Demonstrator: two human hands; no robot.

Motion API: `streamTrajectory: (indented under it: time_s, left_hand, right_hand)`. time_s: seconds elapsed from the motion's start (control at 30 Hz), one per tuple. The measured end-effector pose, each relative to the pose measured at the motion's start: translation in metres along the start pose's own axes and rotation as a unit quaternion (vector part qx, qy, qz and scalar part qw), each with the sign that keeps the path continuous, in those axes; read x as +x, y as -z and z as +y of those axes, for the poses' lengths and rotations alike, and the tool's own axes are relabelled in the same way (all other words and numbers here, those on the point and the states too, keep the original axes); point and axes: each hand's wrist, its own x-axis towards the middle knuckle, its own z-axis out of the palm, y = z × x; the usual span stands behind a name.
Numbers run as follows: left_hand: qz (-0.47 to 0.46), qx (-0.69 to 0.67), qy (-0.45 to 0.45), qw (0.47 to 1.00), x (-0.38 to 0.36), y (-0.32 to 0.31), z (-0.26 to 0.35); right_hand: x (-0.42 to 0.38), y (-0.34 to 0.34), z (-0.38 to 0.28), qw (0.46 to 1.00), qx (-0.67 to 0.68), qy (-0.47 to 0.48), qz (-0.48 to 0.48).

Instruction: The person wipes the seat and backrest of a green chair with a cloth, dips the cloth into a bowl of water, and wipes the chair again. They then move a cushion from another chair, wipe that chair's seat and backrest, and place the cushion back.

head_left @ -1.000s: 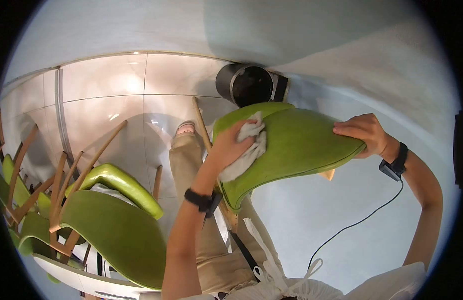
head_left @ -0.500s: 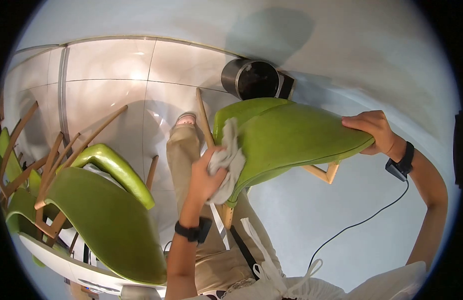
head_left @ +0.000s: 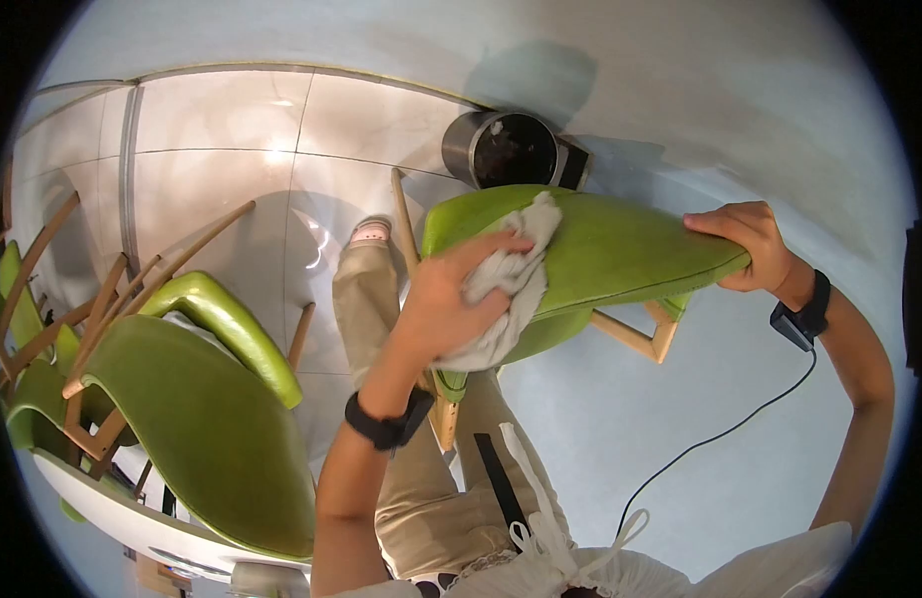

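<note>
A green chair (head_left: 620,239) with wooden legs is tipped in front of me, its smooth cover facing up. My left hand (head_left: 461,299) is closed around a crumpled light grey cloth (head_left: 516,289), pressed against the chair's green surface. At the other end, my right hand (head_left: 745,244) grips the narrow edge of the chair, thumb on top and the other fingers partly hidden beneath. A pale wooden leg (head_left: 635,339) juts out below the cover.
A dark round bin (head_left: 501,149) stands by the wall beyond the chair. On the left are another green chair (head_left: 202,429), more wooden legs and a white table edge (head_left: 112,508). A cable (head_left: 700,448) hangs from my right wrist.
My left hand has slid the cloth rightward and onto the chair's cover from its left edge. The right hand keeps its grip, and the chair has tilted slightly.
</note>
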Motion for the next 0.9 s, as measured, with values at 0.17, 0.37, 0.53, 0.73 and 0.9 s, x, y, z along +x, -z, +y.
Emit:
streamTrajectory:
  time_s: [0.17,0.37,0.53,0.73,0.9]
  left_hand:
    - [-0.046,-0.008,0.031,0.998,0.043,0.004,-0.021]
    - [0.046,-0.004,0.088,0.995,-0.034,0.013,-0.051]
    - [0.107,0.076,0.018,0.991,-0.126,-0.008,-0.044]
    - [0.111,0.075,-0.002,0.991,-0.107,-0.025,-0.013]
    - [0.005,0.024,-0.078,0.997,-0.032,-0.001,-0.005]
  right_hand:
    - [-0.001,-0.002,0.000,1.000,0.004,-0.002,-0.001]
    - [0.000,-0.003,-0.001,1.000,0.006,-0.002,-0.007]
    - [-0.002,-0.004,0.001,1.000,0.004,-0.003,-0.008]
    - [-0.001,-0.004,-0.001,1.000,0.004,-0.001,-0.009]
    - [-0.001,-0.002,0.000,1.000,0.003,0.008,0.000]
